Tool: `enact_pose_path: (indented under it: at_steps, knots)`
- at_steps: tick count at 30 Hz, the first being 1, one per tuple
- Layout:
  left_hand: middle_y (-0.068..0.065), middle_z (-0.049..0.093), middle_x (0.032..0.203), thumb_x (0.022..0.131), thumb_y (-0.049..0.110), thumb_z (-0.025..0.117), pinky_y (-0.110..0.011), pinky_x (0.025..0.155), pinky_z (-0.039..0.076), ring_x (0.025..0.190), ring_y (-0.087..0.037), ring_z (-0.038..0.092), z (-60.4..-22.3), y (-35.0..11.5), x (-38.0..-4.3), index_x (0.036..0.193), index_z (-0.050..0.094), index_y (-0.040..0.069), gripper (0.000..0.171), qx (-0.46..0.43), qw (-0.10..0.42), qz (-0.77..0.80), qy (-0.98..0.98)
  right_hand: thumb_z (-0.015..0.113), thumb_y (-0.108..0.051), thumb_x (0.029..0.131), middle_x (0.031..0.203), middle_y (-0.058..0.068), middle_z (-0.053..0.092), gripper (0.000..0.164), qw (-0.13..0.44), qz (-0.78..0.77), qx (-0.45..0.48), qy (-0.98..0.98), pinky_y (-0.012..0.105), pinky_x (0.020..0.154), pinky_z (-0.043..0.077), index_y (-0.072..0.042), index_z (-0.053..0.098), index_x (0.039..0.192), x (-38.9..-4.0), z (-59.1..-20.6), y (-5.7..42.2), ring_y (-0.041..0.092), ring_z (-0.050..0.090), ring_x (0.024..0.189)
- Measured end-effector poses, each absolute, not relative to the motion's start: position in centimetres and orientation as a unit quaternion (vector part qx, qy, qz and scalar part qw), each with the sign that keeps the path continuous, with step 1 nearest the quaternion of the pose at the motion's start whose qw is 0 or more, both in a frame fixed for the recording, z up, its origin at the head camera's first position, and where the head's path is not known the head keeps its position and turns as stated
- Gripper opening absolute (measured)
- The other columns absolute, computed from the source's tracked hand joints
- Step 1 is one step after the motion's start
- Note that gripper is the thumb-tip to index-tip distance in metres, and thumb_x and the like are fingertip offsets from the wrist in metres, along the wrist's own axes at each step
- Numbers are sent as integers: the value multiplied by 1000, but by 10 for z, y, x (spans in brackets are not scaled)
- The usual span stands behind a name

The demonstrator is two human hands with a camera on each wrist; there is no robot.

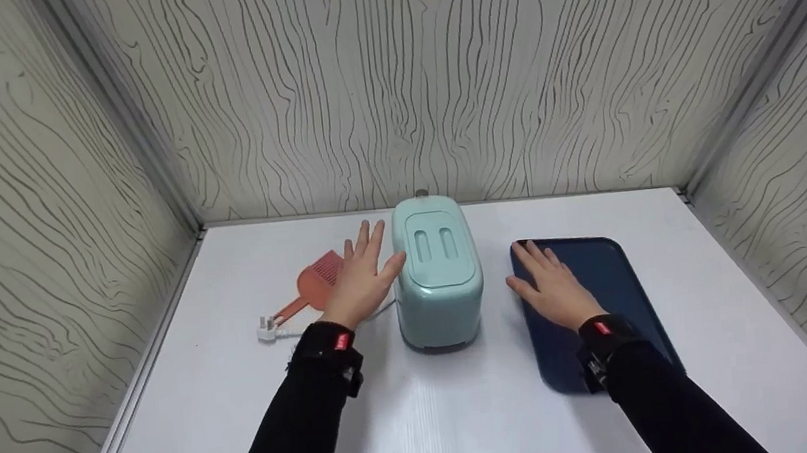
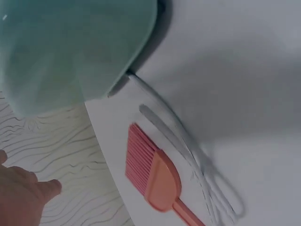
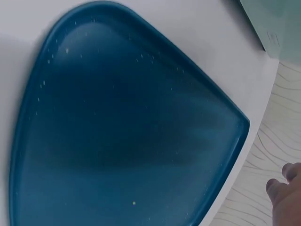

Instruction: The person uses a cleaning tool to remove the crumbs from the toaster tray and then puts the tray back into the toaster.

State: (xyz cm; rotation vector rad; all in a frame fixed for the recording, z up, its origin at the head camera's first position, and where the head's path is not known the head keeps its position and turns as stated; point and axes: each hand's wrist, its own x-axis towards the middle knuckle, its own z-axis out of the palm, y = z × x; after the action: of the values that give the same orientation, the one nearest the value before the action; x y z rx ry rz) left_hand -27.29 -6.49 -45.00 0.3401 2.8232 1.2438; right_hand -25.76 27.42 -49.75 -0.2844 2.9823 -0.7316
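A mint-green toaster [image 1: 439, 318] with a two-slotted lid stands upright on the white table. My left hand [image 1: 359, 281] hovers just left of it, fingers spread and straight, thumb overlapping the toaster's side in the head view. Over the dark blue tray [image 1: 620, 287], to the toaster's right, my right hand [image 1: 556, 292] is held with straight fingers and nothing in its grasp. Small pale specks dot the tray's surface in the right wrist view. Behind my left hand lies an orange-red brush [image 2: 162, 183] with pink-red bristles, partly hidden by that hand in the head view.
A white power plug [image 1: 266, 330] rests left of the toaster. Its white cord [image 2: 162, 104] runs from the toaster's base past the brush. Wood-grain patterned panels [image 1: 331, 93] enclose the table at the back and on both sides.
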Motion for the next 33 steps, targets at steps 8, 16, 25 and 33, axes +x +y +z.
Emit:
enact_pose_path:
  at_steps: [8,16,25,33]
  knots:
    - [-16,-4,171,104,46,52,-48,126,5,157,-31,-2,-460,-29,-279,163,-6,10,91,37,47,577,814,48,-48,107,168,20,18,73,40,-261,-105,959,64,120,16,-12,20,163,-249,-508,261,45,12,154]
    - [-19,3,170,101,36,52,-47,125,17,156,-33,11,-471,-6,-285,163,-6,8,90,-33,55,585,808,59,-32,103,162,19,34,67,23,-263,-87,960,60,119,27,-10,31,160,-242,-519,248,43,30,149]
    - [-21,22,166,95,29,54,-46,122,27,151,-32,29,-471,7,-287,163,6,3,86,-84,36,583,808,60,-23,101,150,24,49,61,-5,-312,-26,950,59,111,40,-6,40,156,-238,-530,236,43,49,136]
    - [-22,32,161,100,26,49,-50,118,33,146,-34,37,-468,12,-282,162,12,3,76,-92,18,558,825,54,-17,101,126,26,67,48,-28,-386,53,921,53,100,50,3,52,144,-234,-542,220,39,66,117]
